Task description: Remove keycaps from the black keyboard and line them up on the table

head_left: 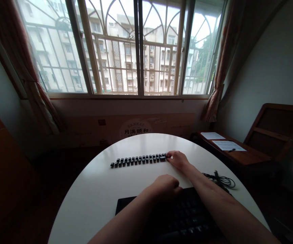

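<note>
A row of several black keycaps (138, 159) lies across the white round table (95, 189). My right hand (178, 159) reaches out to the right end of that row, fingers pinched on the last keycap (163, 157). My left hand (164, 187) is curled loosely and rests at the top edge of a black keyboard (176, 217) near the table's front edge. What the left fingers hold, if anything, is hidden.
A black cable (221, 180) is coiled at the table's right. A low wooden side table (237, 152) with white papers (227, 145) stands at the right, beside a wooden frame (278, 130). A barred window (136, 47) with curtains fills the back wall.
</note>
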A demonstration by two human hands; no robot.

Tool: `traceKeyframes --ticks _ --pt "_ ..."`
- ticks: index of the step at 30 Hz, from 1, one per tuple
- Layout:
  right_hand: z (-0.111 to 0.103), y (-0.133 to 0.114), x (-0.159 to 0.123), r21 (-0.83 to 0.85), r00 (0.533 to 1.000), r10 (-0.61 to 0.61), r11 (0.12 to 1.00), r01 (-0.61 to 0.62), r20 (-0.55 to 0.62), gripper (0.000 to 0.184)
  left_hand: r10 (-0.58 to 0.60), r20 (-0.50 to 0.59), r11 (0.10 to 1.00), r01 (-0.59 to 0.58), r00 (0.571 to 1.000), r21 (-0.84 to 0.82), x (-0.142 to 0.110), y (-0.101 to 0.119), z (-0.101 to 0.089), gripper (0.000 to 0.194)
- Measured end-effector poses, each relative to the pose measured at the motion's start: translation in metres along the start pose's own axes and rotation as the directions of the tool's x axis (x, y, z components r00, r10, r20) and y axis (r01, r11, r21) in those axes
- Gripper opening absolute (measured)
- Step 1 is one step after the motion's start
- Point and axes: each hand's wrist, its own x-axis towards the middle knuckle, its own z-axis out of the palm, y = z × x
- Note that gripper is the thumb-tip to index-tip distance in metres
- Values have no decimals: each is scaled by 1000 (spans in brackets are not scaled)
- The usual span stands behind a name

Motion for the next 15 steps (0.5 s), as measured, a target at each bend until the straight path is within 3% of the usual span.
traceKeyframes --ticks 15 --pt "0 0 0 13 1000 25 1000 -25 -4 18 -14 22 1000 15 1000 -18 -3 4 -8 33"
